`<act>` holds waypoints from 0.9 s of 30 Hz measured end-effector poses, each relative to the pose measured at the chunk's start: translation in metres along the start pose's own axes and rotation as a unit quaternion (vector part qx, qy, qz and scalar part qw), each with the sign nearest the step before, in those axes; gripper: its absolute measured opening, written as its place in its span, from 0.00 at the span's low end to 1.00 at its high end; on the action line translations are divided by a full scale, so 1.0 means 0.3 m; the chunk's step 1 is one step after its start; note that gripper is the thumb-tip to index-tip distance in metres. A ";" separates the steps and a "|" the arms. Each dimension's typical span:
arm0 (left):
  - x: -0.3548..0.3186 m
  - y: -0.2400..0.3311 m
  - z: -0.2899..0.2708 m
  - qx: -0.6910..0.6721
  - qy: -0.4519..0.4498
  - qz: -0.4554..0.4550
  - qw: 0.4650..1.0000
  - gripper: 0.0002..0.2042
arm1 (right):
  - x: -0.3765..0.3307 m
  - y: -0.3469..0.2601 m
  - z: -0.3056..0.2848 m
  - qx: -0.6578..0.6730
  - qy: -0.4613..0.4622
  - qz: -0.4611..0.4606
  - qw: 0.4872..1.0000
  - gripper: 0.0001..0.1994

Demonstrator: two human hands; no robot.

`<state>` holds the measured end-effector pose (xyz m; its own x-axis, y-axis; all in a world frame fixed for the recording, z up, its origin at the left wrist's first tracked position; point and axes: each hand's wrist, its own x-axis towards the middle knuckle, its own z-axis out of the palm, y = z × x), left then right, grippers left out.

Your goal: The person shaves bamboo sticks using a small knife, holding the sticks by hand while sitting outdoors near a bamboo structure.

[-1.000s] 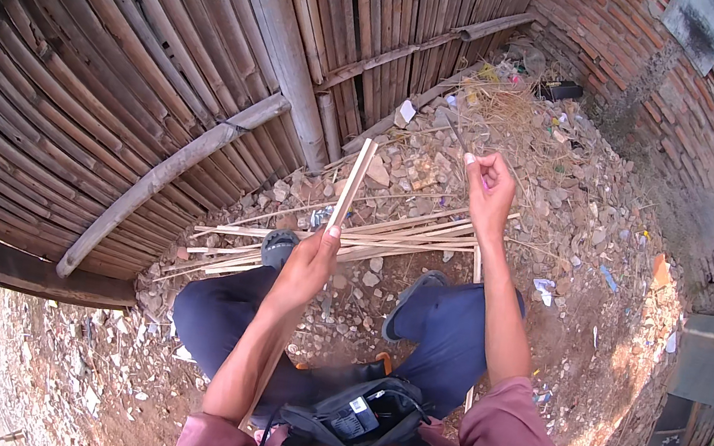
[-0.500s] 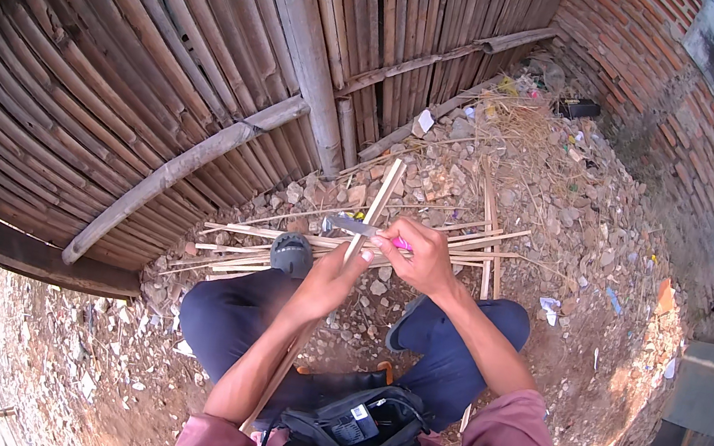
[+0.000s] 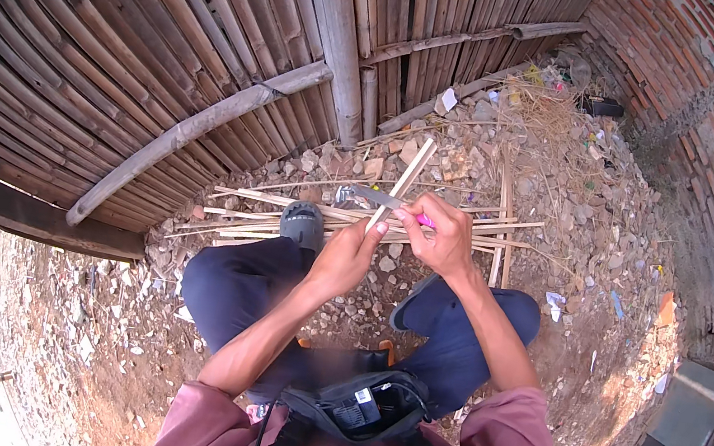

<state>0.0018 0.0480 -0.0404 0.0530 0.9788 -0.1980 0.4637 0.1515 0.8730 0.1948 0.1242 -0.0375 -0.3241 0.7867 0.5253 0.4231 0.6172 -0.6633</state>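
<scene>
- Since a second ago, the right hand (image 3: 442, 237) has come in from well apart to just beside the left hand (image 3: 344, 260).
- The right hand is closed around the pink handle of a knife (image 3: 376, 197), whose grey blade lies across a pale strip (image 3: 412, 169).
- The left hand grips that strip, thumb alongside it near the blade; the strip's far end points away from the body.
- Below and beyond the hands, more pale strips (image 3: 500, 241) lie criss-crossed on the stony ground (image 3: 575, 226).
- Nearer the body are two dark shoes (image 3: 302, 223) and an open black waist bag (image 3: 354, 405).
- Farther out stand a bamboo wall (image 3: 161, 59) and a brick wall (image 3: 703, 162).
</scene>
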 end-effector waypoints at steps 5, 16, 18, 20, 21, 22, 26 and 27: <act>-0.019 0.007 0.009 0.017 -0.008 0.012 1.000 0.25 | 0.077 0.061 -0.095 -0.054 0.048 0.103 0.992 0.11; -0.019 -0.027 0.003 -0.020 -0.008 0.038 0.999 0.26 | 0.040 0.027 -0.046 -0.045 0.049 -0.009 0.998 0.10; -0.023 -0.011 -0.002 -0.025 -0.024 0.034 0.999 0.24 | 0.017 0.008 -0.029 -0.017 0.022 -0.025 0.999 0.09; -0.038 0.008 -0.011 -0.026 -0.031 0.028 0.999 0.23 | 0.009 0.011 -0.024 -0.017 0.028 -0.017 0.999 0.09; -0.044 0.019 -0.010 -0.026 -0.033 0.028 0.999 0.22 | 0.015 0.021 -0.037 -0.027 0.051 -0.013 0.998 0.09; -0.053 0.025 -0.011 -0.023 -0.035 0.026 0.999 0.22 | 0.019 0.035 -0.050 -0.035 0.075 -0.008 0.997 0.09; -0.097 0.051 -0.015 -0.030 -0.063 0.040 0.997 0.24 | 0.086 0.248 -0.236 -0.057 0.194 0.189 0.961 0.10; -0.102 0.068 -0.026 -0.044 -0.066 0.030 0.996 0.24 | 0.097 0.266 -0.281 -0.029 0.225 0.180 0.957 0.10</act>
<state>0.0027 0.0221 -0.0130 0.1974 0.9604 -0.1967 0.3778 0.1107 0.9193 0.2906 0.1956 -0.0303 0.2434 0.8574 0.4534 0.4900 0.2947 -0.8204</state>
